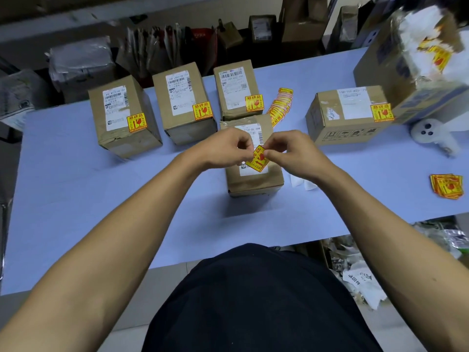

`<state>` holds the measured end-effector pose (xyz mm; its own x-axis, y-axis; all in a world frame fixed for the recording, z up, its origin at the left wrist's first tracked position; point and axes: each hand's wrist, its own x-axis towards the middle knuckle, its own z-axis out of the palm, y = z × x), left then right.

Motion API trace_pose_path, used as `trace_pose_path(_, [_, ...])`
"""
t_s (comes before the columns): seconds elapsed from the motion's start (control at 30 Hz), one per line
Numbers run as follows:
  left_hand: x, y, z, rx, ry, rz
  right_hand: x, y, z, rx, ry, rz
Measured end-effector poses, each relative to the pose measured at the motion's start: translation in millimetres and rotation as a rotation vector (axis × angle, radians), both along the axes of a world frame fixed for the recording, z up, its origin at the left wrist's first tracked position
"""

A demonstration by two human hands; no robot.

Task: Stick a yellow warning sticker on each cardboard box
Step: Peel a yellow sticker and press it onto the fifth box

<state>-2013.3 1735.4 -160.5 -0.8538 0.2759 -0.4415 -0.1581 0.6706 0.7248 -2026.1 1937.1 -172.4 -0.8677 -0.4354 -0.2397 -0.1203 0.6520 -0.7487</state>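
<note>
My left hand (225, 148) and my right hand (289, 151) both pinch one yellow warning sticker (258, 160) just above the nearest cardboard box (253, 179). That box carries a white label, and no yellow sticker is stuck on it. Behind it stand three cardboard boxes, left (121, 115), middle (182, 102) and right (236, 87), each with a yellow sticker on top. A wider box (347, 115) to the right also bears one.
A loose strip of yellow stickers (280, 105) lies behind the near box, and a small stack of stickers (446, 186) sits at the table's right edge. A big taped carton (411, 69) and a white tape dispenser (429, 132) occupy the far right. White backing scraps (302, 181) lie beside the near box.
</note>
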Motion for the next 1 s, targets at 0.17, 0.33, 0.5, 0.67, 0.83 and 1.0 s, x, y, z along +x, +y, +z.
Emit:
trace_pose_path(0.17, [0,11,-14,0.223,-0.132,0.455,5,4,-7,-0.135,-0.209,-0.211])
trace_pose_path(0.33, [18,22,-34,0.491,-0.370,0.810,10,12,-15,-0.324,-0.513,-0.470])
trace_pose_path(0.5, [29,33,-43,0.494,-0.400,0.704,15,19,-22,-0.339,-0.630,-0.520])
trace_pose_path(0.67, [31,45,-53,0.447,-0.367,0.743,21,24,-28,-0.318,-0.632,-0.538])
trace_pose_path(0.83, [33,52,-57,0.416,-0.361,0.734,25,27,-32,-0.300,-0.631,-0.525])
trace_pose_path(1.0, [32,54,-59,0.324,-0.276,0.695,30,27,-39,-0.227,-0.524,-0.537])
